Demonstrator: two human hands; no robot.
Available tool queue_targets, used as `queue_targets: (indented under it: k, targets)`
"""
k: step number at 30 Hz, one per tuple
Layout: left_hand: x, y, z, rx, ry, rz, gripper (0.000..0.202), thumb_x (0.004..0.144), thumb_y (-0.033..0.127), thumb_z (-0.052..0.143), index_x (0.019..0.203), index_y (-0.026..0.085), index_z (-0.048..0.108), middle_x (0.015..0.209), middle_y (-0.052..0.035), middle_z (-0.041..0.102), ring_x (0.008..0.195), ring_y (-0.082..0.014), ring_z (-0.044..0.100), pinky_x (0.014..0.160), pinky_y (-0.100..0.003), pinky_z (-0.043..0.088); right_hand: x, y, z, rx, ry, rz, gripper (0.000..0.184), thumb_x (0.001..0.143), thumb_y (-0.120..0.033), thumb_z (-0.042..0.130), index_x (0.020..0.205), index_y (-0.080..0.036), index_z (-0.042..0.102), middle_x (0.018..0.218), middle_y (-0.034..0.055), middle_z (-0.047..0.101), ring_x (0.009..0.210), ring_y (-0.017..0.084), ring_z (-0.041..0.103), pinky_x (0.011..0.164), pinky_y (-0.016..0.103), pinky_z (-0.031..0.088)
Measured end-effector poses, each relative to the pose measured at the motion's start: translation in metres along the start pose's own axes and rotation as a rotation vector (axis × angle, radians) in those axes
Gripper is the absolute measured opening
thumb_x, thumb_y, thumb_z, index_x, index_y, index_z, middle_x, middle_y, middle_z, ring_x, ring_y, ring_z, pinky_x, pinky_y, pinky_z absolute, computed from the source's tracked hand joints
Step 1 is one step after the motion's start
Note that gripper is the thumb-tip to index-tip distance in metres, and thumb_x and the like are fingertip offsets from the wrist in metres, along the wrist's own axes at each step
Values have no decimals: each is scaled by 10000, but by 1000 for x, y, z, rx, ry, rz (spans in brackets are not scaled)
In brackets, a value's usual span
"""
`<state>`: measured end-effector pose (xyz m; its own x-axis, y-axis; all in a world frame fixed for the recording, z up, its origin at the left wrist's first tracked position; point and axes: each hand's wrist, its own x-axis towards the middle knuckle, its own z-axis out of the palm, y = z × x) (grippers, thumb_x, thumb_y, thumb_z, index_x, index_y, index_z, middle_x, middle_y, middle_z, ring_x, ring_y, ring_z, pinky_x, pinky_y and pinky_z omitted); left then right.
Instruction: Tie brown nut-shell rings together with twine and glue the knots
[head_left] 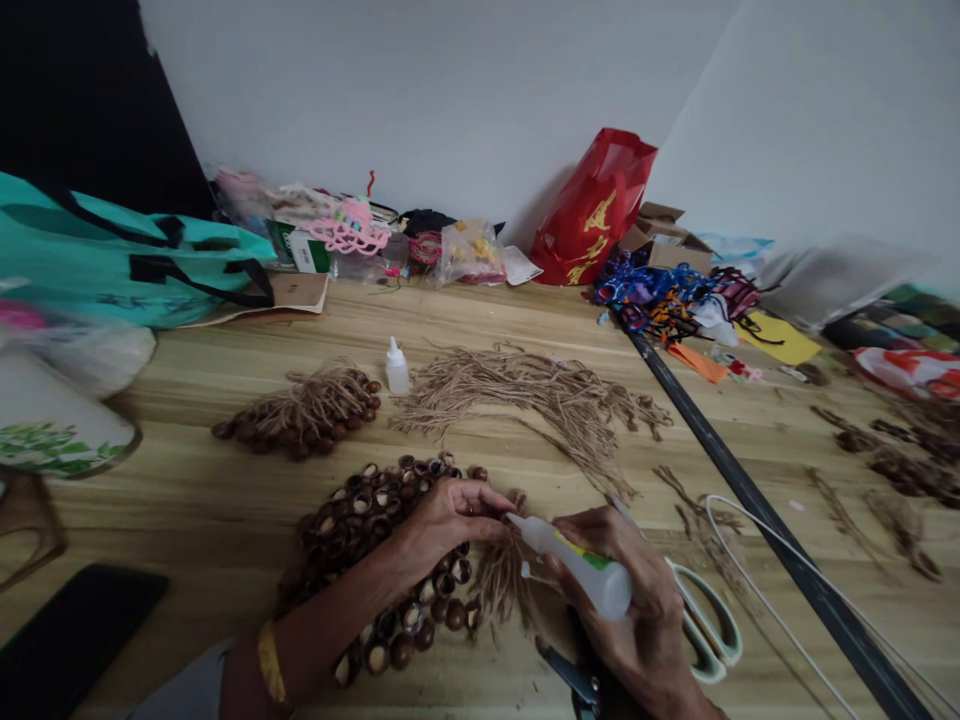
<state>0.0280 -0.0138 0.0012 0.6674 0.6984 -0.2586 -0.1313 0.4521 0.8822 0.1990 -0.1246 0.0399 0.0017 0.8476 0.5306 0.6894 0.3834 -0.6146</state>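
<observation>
My right hand (637, 600) is wrapped round a squeeze bottle (592, 580) of clear glue-like liquid with a yellow-green label. The bottle is tilted, its thin nozzle pointing at the fingertips of my left hand (446, 515). Thumb and forefinger of that hand are closed beside the nozzle tip; what they pinch is too small to make out. Beneath my left forearm lies a pile of brown round nut shells (375, 510), several with pale open insides. A tuft of twine (501, 585) hangs below the nozzle. By my right hand lie scissors (709, 630) and dark-handled pliers (571, 675).
Behind are a long bundle of twine cords (517, 385), a small white-capped bottle (397, 370) and shells tied with twine (304, 415). A phone (79, 635) lies left. A white cable (772, 600) and black strip (720, 450) cross the right. Bags line the wall.
</observation>
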Motion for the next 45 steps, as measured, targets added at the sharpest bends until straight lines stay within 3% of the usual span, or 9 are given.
queue_targets:
  k: [13, 21, 27, 36, 45]
  targets:
    - [1, -1, 0, 11, -1, -14, 233, 548, 136, 818, 772, 134, 757, 756, -52, 730, 683, -155, 632, 691, -265, 461, 1, -2, 1, 8, -1, -25, 119, 829, -129, 624, 924, -195, 593, 843, 50, 633, 699, 180, 623, 580, 279, 482]
    - [-2, 4, -2, -142, 8, 24, 218, 571, 111, 804, 780, 131, 748, 698, -31, 705, 628, -129, 618, 647, -234, 472, 3, 1, -2, -35, 96, 17, 115, 833, -185, 639, 938, -218, 605, 859, 56, 630, 739, 197, 630, 579, 297, 503]
    - [-2, 6, -1, -150, 32, 14, 234, 553, 114, 813, 775, 124, 741, 725, -26, 694, 647, -125, 622, 659, -231, 479, 2, 2, -3, 5, 127, 38, 132, 835, -218, 641, 957, -238, 594, 871, 69, 627, 752, 219, 619, 583, 338, 511]
    - [-2, 6, 0, -144, 44, 20, 243, 544, 108, 812, 772, 128, 731, 727, -19, 684, 654, -125, 610, 673, -241, 470, 3, 0, 1, -35, 154, -3, 143, 822, -197, 649, 954, -207, 594, 855, 57, 629, 746, 193, 618, 616, 301, 497]
    - [-1, 5, -1, -132, 15, 25, 236, 553, 135, 812, 777, 131, 738, 737, -28, 695, 681, -136, 616, 680, -240, 468, 3, 1, 5, 57, 78, 14, 190, 813, -160, 657, 982, -221, 593, 897, 52, 623, 779, 190, 618, 651, 300, 494]
